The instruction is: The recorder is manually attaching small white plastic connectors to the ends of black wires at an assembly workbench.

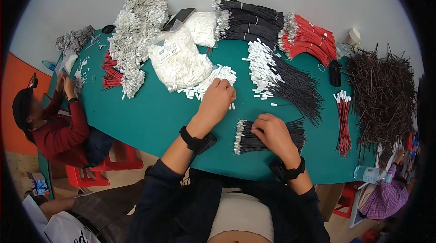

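In the head view, the left hand [219,95] is at the white pieces [226,74], left of the middle; its fingers are bent together, but I cannot tell if they grasp a piece. The right hand [273,134] is above the black wires [247,142] at the near side of the table [154,116]. Its thumb and finger are close together; whether a wire is between them, I cannot tell. The wires lie with metal tips to the left, perhaps so that single ones are easy to take. Both piles seem placed for short reach. Farther left, a clear bag [179,70] carries a white label [168,52] with small dark print.
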{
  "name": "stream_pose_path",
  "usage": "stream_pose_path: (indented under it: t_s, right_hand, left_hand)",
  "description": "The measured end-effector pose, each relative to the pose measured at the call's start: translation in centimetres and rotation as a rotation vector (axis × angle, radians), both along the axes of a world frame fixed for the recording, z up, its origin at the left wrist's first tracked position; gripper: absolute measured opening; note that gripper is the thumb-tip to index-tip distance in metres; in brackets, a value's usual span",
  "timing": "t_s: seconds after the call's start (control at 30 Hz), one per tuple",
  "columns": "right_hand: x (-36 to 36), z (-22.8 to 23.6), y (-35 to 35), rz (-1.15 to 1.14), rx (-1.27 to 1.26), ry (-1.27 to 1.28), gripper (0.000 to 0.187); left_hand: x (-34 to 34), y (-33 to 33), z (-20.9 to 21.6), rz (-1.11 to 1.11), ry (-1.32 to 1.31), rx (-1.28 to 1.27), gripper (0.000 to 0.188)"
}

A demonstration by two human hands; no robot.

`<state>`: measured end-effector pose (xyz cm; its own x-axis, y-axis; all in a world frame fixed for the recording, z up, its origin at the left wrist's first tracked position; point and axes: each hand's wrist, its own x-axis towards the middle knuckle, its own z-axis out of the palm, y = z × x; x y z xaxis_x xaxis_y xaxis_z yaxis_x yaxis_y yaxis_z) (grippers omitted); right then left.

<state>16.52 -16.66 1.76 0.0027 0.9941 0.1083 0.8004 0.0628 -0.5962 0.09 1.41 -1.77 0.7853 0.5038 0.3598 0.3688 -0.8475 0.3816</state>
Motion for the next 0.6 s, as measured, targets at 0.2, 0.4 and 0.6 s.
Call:
stream_pose_path:
  t_s: [0.2,0.4,0.6]
  right_hand:
    - [0.1,0.2,-0.3,0.004,0.087,0.104,0.008]
    - [-1.2,2.6,-0.7,-0.123,0.016,0.419,0.007]
    - [-1.2,4.2,-0.4,-0.237,0.346,0.388,0.012]
  left_hand:
    - [-1.1,-0.7,3.0,0.105,-0.141,-0.332,0.013]
    - [-2.1,0.1,1.8,0.085,-0.122,-0.224,0.007]
    - [-2.2,-0.7,3.3,0.116,-0.254,-0.188,0.011]
